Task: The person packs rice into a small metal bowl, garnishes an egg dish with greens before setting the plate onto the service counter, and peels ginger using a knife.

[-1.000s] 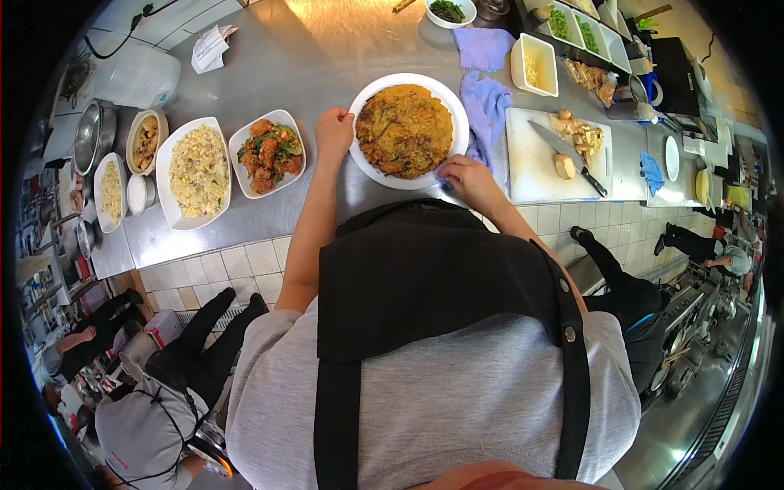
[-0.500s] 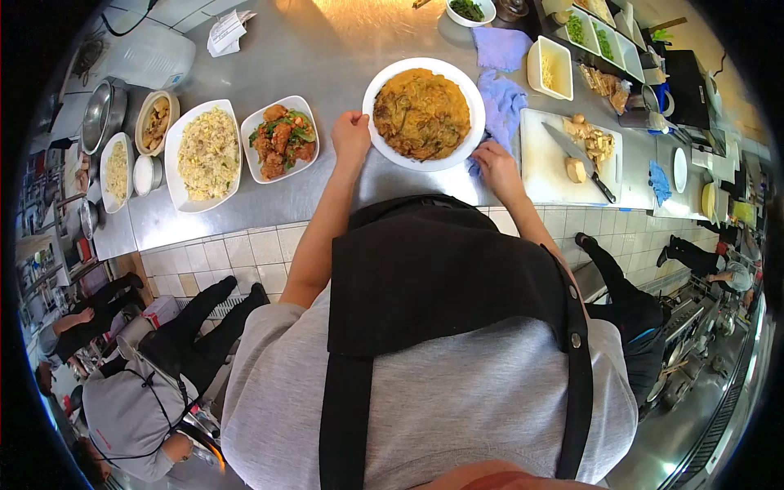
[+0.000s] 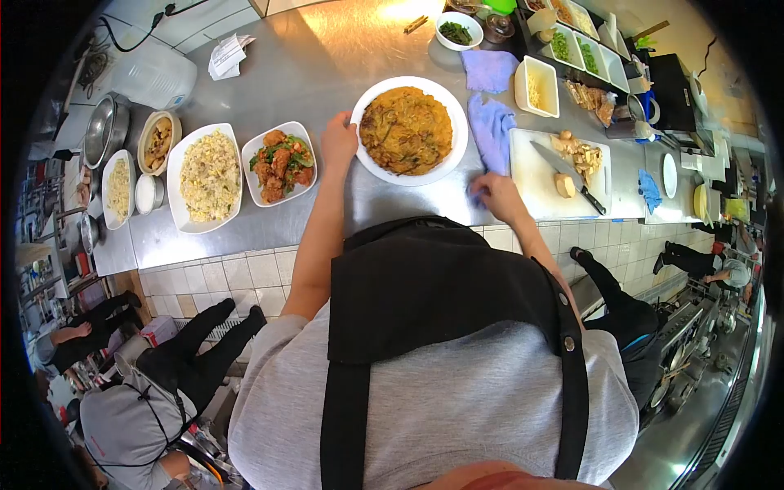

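Note:
A round white plate (image 3: pixel 457 155) carries a browned, orange-yellow pancake-like food (image 3: pixel 406 131) with darker strands. My left hand (image 3: pixel 337 140) is at the plate's left rim, its fingers curled against the edge. Off the plate to the lower right, my right hand (image 3: pixel 496 194) is closed, with a bit of blue cloth (image 3: pixel 477 196) showing under its fingertips. A crumpled lilac cloth (image 3: pixel 492 135) lies just beyond that hand. Left of my left arm stands a white square bowl (image 3: pixel 278 198) of glazed fried pieces with green leaves.
Further left are a dish of fried rice (image 3: pixel 209 175) and smaller bowls. To the right, a cutting board (image 3: pixel 539 200) bears a knife (image 3: pixel 572 178) and chopped pieces. A tub (image 3: pixel 536 86) and ingredient trays stand behind. Co-workers (image 3: pixel 135 420) are at the sides.
My right hand has drawn away from the plate's right rim, down and to the right, with the bit of blue cloth. My left hand stays by the left rim. The view has shifted.

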Demonstrator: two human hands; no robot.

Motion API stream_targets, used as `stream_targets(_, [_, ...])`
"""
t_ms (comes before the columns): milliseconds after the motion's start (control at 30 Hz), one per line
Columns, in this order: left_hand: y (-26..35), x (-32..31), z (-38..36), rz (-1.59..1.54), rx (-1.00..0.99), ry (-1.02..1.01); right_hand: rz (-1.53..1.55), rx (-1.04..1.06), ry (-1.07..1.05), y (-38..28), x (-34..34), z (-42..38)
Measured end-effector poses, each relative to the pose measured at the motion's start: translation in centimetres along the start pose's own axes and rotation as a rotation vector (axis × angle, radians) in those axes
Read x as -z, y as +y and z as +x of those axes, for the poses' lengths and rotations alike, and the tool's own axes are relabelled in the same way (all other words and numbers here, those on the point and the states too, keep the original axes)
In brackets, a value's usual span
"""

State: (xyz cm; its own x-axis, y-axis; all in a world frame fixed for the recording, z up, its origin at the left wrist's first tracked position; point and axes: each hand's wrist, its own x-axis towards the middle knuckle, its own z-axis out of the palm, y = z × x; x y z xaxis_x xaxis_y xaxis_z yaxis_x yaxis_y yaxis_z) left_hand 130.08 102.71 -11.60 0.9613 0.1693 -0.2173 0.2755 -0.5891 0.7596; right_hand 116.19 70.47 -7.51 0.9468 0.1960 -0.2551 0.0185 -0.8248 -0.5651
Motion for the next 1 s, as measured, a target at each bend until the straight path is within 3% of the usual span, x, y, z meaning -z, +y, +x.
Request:
stream_targets(33, [0.5, 0.3, 0.8, 0.063, -0.046, 0.003, 0.116, 0.086, -0.306, -0.7, 2.0, 0.1])
stream_targets(67, [1.0, 0.6, 1.4, 0.114, -0.045, -0.015, 0.243, 0.013, -0.487, -0.5, 3.0, 0.3])
stream_targets(133, [2.2, 1.2, 2.7, 0.216, -0.043, -0.047, 0.303, 0.081, -0.417, 0.2, 4.6, 1.6])
stream_targets(233, [3.3, 1.5, 3.9, 0.312, -0.060, -0.085, 0.016, 0.133, 0.240, -0.4, 6.6, 5.0])
stream_targets(300, [3.6, 1.3, 4.6, 0.332, -0.055, -0.114, 0.027, 0.111, 0.466, -1.1, 6.8, 7.9])
stream_targets(400, [3.7, 1.4, 4.8, 0.354, -0.080, -0.136, 0.001, 0.305, 0.581, -1.0, 5.2, 12.5])
stream_targets(500, [3.6, 1.6, 4.6, 0.354, -0.074, -0.134, 0.034, 0.393, 0.510, -1.1, 3.3, 15.3])
stream_targets(600, [3.1, 1.4, 4.7, 0.346, -0.068, -0.130, -0.021, 0.321, 0.445, 0.1, 1.5, 16.0])
stream_targets(700, [3.2, 1.6, 4.8, 0.325, -0.023, -0.147, -0.241, 0.167, 0.159, 1.4, 2.9, 14.2])
stream_targets(800, [3.0, 1.5, 5.3, 0.286, 0.001, -0.180, -0.453, 0.065, 0.266, -0.9, 5.0, 9.8])
stream_targets(900, [3.2, 1.1, 5.7, 0.263, 0.004, -0.165, -0.513, 0.039, 0.211, 2.2, 4.0, 8.2])
stream_targets(1000, [3.4, 1.3, 6.4, 0.300, -0.026, -0.140, -0.358, -0.038, -0.136, 1.2, 4.2, 7.6])
